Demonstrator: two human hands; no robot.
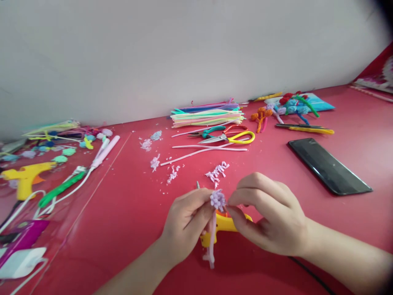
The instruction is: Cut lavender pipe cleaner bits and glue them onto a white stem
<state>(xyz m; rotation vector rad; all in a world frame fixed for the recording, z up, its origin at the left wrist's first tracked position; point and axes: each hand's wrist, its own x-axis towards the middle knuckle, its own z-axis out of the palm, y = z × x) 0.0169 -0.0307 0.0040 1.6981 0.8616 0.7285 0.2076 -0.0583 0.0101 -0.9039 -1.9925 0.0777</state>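
Note:
My left hand [188, 225] is closed on a lilac pipe-cleaner flower [217, 199], pinched between thumb and fingers. Its pale stem [212, 241] hangs down below the thumb. At the flower's right edge, the thumb and forefinger of my right hand [270, 217] are pressed together; anything between them is too small to make out. Under both hands lies a yellow glue gun [227, 223], partly covered. Just beyond the flower is a small heap of cut lilac pipe-cleaner pieces [217, 172].
Yellow-handled scissors [242, 137], pliers [211, 131] and loose pink pipe cleaners [211, 147] lie ahead, before a pipe-cleaner bundle [207, 116]. A black phone [330, 166] lies right. Another yellow glue gun [26, 176], cords and a pink curling-iron-like tool [106, 151] crowd the left.

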